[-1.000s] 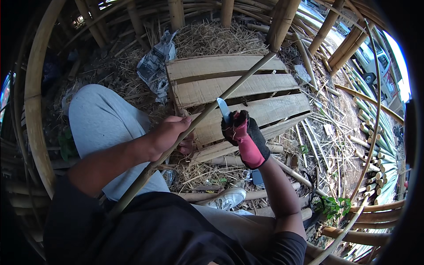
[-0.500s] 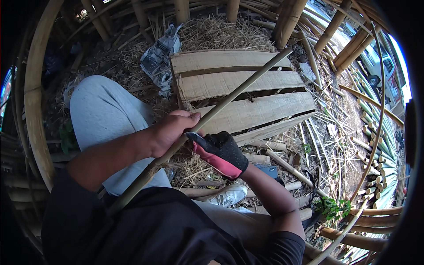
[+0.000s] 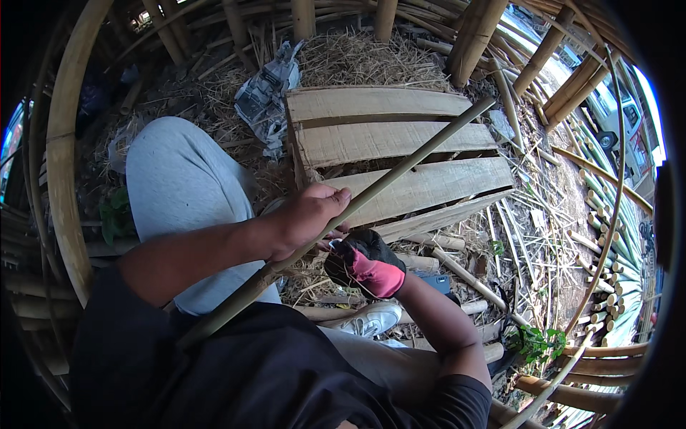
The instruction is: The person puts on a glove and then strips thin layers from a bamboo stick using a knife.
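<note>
Your bare left hand [image 3: 307, 218] is closed around the long thin bamboo pole [image 3: 400, 175], which runs slanting over the pale wooden plank pallet [image 3: 400, 154] down to your lap. Your right hand [image 3: 361, 264], in a black and pink glove, is clenched just below the pole; what it holds, I cannot tell.

Black short-sleeved shirt, grey trousers, white shoe [image 3: 371, 319], black-and-pink glove [image 3: 363, 263] on right hand.
</note>
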Demonstrator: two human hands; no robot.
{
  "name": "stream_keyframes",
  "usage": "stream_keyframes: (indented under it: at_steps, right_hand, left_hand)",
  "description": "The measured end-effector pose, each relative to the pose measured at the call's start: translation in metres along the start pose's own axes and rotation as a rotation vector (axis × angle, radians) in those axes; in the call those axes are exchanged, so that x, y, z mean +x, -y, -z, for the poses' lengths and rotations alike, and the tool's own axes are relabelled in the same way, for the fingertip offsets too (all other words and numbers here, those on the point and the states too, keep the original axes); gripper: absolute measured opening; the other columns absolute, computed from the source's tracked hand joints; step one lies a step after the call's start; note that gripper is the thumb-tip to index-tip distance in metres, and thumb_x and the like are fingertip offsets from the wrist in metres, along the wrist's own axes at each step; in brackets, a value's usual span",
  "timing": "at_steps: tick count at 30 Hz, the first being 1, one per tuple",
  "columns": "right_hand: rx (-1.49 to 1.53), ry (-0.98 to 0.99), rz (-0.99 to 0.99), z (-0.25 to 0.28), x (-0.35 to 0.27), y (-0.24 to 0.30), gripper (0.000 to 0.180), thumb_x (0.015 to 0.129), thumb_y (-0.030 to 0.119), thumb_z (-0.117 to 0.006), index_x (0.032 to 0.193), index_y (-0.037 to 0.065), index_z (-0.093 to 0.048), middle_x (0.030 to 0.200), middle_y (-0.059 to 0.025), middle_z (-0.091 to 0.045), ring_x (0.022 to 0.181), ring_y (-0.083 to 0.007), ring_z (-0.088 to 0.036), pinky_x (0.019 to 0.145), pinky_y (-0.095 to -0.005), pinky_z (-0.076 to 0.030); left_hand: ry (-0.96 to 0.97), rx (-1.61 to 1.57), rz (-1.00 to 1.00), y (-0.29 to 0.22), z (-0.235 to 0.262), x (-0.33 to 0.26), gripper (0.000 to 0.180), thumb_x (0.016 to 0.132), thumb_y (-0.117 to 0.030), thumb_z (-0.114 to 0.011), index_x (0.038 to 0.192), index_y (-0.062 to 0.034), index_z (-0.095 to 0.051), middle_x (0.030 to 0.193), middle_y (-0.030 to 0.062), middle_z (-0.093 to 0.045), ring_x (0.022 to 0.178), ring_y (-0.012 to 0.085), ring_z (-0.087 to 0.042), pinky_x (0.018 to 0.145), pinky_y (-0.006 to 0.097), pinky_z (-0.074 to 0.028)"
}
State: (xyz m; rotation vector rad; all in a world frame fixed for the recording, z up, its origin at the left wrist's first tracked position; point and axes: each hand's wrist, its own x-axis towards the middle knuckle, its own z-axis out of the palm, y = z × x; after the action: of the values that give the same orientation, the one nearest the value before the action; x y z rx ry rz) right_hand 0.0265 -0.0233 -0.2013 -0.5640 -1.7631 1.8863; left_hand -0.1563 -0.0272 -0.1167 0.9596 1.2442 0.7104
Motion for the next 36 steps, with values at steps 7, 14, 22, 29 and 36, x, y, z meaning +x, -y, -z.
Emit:
stream_keyframes:
  at_steps: [7, 14, 22, 29, 36]
  right_hand:
    - [-0.987, 0.131, -0.032, 0.04, -0.058, 0.079, 0.05, 0.099, 0.046, -0.055, 0.118, 0.001, -0.066, 0.096, -0.013, -0.069, 0.09, -0.029, -0.068, 0.085, -0.0427, -0.055]
    - [0.237, -0.759, 0.026, 0.082, -0.04, 0.119, 0.052, 0.102, 0.051, -0.045, 0.117, 0.006, -0.066, 0.094, -0.0167, -0.069, 0.085, -0.0244, -0.069, 0.077, -0.0444, -0.053]
    - [-0.779, -0.492, -0.231, 0.061, 0.006, 0.099, 0.053, 0.094, 0.055, -0.057, 0.095, 0.004, -0.072, 0.074, -0.0152, -0.069, 0.077, -0.0341, -0.07, 0.072, -0.0394, -0.052]
    - [-0.89, -0.246, 0.208, 0.056, 0.004, 0.064, 0.028, 0.084, 0.031, -0.073, 0.095, 0.005, -0.065, 0.079, -0.0153, -0.06, 0.072, -0.0264, -0.064, 0.07, -0.0373, -0.051]
    - [-0.805, 0.025, 0.073, 0.042, 0.015, 0.058, 0.048, 0.063, 0.039, -0.087, 0.088, 0.005, -0.064, 0.077, -0.0102, -0.064, 0.072, -0.0293, -0.066, 0.067, -0.0376, -0.052]
  left_hand:
    - [-0.195, -0.157, 0.055, 0.003, 0.046, 0.02, 0.03, 0.108, -0.037, -0.038, 0.097, -0.0093, -0.045, 0.075, -0.0015, -0.044, 0.059, 0.0065, -0.038, 0.047, 0.024, -0.036]
    - [0.062, -0.255, 0.135, 0.008, 0.04, 0.007, 0.036, 0.106, -0.043, -0.042, 0.084, -0.014, -0.044, 0.073, -0.0047, -0.039, 0.057, 0.0048, -0.035, 0.046, 0.022, -0.032]
    - [0.179, -0.229, 0.071, 0.0, 0.024, -0.005, 0.038, 0.105, -0.048, -0.046, 0.09, -0.0134, -0.047, 0.074, -0.0048, -0.039, 0.058, 0.0057, -0.036, 0.049, 0.023, -0.032]
    - [0.036, -0.1, 0.068, -0.002, 0.022, -0.002, 0.041, 0.105, -0.051, -0.043, 0.091, -0.0123, -0.047, 0.074, -0.0048, -0.039, 0.057, 0.0059, -0.035, 0.047, 0.023, -0.033]
    - [-0.002, -0.2, 0.09, -0.005, 0.031, -0.001, 0.04, 0.105, -0.048, -0.043, 0.093, -0.0103, -0.049, 0.075, -0.0032, -0.04, 0.057, 0.0066, -0.037, 0.045, 0.022, -0.034]
